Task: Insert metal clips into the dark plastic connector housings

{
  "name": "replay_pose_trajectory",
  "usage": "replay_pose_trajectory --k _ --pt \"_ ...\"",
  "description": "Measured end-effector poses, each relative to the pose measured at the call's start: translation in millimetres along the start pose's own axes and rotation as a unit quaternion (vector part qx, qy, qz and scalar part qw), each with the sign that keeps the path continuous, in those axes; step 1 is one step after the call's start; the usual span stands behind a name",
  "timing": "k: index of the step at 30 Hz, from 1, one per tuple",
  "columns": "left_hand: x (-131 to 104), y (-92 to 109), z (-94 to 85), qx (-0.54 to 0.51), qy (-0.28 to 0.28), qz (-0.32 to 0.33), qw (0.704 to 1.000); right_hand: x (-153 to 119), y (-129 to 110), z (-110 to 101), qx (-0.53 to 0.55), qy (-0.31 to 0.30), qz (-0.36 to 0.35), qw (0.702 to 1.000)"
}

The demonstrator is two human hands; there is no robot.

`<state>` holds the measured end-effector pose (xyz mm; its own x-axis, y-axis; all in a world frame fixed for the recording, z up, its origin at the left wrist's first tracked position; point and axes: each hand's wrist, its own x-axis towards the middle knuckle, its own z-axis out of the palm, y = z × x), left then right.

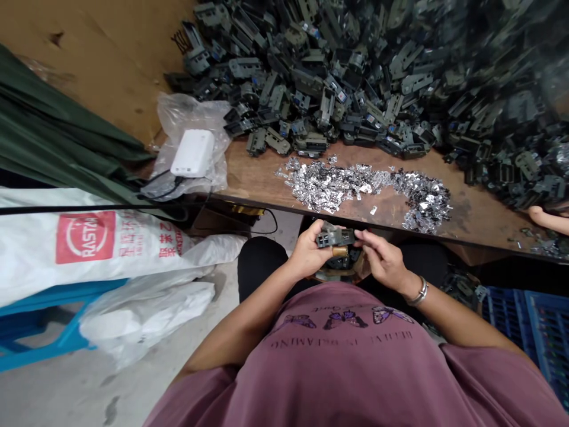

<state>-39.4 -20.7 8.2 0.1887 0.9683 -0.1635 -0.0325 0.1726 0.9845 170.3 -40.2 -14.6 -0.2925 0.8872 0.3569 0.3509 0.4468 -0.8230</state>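
My left hand [307,254] is closed around a dark grey plastic housing [334,238], holding it over my lap just below the table edge. At the housing's right end, the thumb and fingers of my right hand [386,262] are pinched together. Whatever small thing they may hold is hidden. Beyond my hands, a pile of small shiny metal clips [326,187] lies on the brown table [253,172]. Another clump of clips [425,204], partly darker, sits to its right. A large heap of similar dark plastic housings [311,83] covers the back of the table.
On the left of the table, a white power bank [194,153] with a cable rests on clear plastic wrap. A printed white sack [31,237] and a blue stool [40,332] stand at left. Blue crates [511,320] are at right. Another person's hand [549,219] shows at the right edge.
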Motion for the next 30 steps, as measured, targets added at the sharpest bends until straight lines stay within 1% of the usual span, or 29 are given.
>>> replay_pose_trajectory --k 1,2,4,6,9,11,12,13,14,15,16,17,18,20,21,22,23,24,25,26,27,28,30 --pt "-1.1 1.4 0.5 -0.008 0.008 0.006 1.0 0.2 -2.5 2.5 0.049 0.032 0.058 0.997" --pt "-2.1 2.2 1.5 -0.014 0.013 0.012 1.0 1.8 -4.7 5.6 0.105 0.056 0.117 0.986" --pt "-3.4 0.8 5.0 -0.014 0.018 0.023 0.999 8.0 -7.4 13.3 0.219 0.073 0.228 0.946" --pt "-3.9 -5.0 9.4 0.001 0.018 0.032 0.999 15.9 -7.3 21.8 0.316 0.072 0.305 0.895" --pt "-4.3 -18.6 13.1 0.006 0.024 0.047 0.999 24.3 -3.0 29.8 0.427 0.075 0.365 0.824" --pt "-4.9 -25.1 10.5 -0.01 0.024 0.044 0.999 25.3 0.7 29.4 0.48 0.055 0.385 0.787" --pt "-5.4 -26.3 7.6 -0.016 0.01 0.034 0.999 24.4 2.1 27.7 0.498 0.042 0.389 0.774" --pt "-5.9 -26.0 4.1 -0.02 -0.015 0.02 0.999 22.7 3.1 25.6 0.507 0.031 0.391 0.767" --pt "-6.4 -24.5 0.4 -0.028 -0.051 0.003 0.998 20.5 3.4 23.3 0.506 0.024 0.389 0.769" --pt "-6.7 -22.2 -2.9 -0.043 -0.091 -0.016 0.995 18.0 3.0 21.5 0.493 0.02 0.385 0.78" --pt "-6.8 -19.6 -5.1 -0.064 -0.123 -0.038 0.99 15.4 2.1 20.3 0.467 0.016 0.376 0.8" --pt "-6.7 -17.1 -6.0 -0.089 -0.141 -0.064 0.984 13.2 0.8 19.6 0.433 0.009 0.36 0.826" --pt "-6.3 -15.2 -5.3 -0.11 -0.145 -0.094 0.979 11.5 -0.6 19.1 0.39 -0.004 0.339 0.856" --pt "-4.9 -13.2 -0.1 -0.133 -0.12 -0.156 0.971 11.5 -1.7 16.4 0.285 -0.05 0.28 0.915" --pt "-4.0 -12.8 3.6 -0.14 -0.102 -0.18 0.968 13.8 -0.7 12.9 0.224 -0.072 0.245 0.941" --pt "-2.8 -12.6 7.4 -0.152 -0.088 -0.195 0.965 17.9 1.7 7.7 0.156 -0.081 0.208 0.962" --pt "-1.4 -12.2 10.9 -0.169 -0.078 -0.203 0.961 23.7 5.4 0.6 0.08 -0.077 0.171 0.979" --pt "0.2 -11.5 14.0 -0.19 -0.068 -0.206 0.958 31.1 10.5 -7.7 -0.002 -0.064 0.135 0.989" --pt "2.0 -10.5 16.5 -0.209 -0.06 -0.207 0.954 39.6 16.4 -16.5 -0.09 -0.045 0.104 0.99" --pt "3.9 -9.0 18.7 -0.221 -0.052 -0.206 0.952 48.7 22.8 -25.0 -0.179 -0.039 0.081 0.98" --pt "6.0 -7.2 20.7 -0.227 -0.047 -0.204 0.951 57.7 29.2 -32.6 -0.264 -0.048 0.071 0.961" --pt "7.9 -5.3 22.4 -0.229 -0.041 -0.202 0.951 66.1 35.1 -38.7 -0.337 -0.069 0.068 0.936" --pt "11.2 -1.5 25.6 -0.223 -0.026 -0.196 0.955 78.6 44.0 -46.0 -0.434 -0.124 0.075 0.889"
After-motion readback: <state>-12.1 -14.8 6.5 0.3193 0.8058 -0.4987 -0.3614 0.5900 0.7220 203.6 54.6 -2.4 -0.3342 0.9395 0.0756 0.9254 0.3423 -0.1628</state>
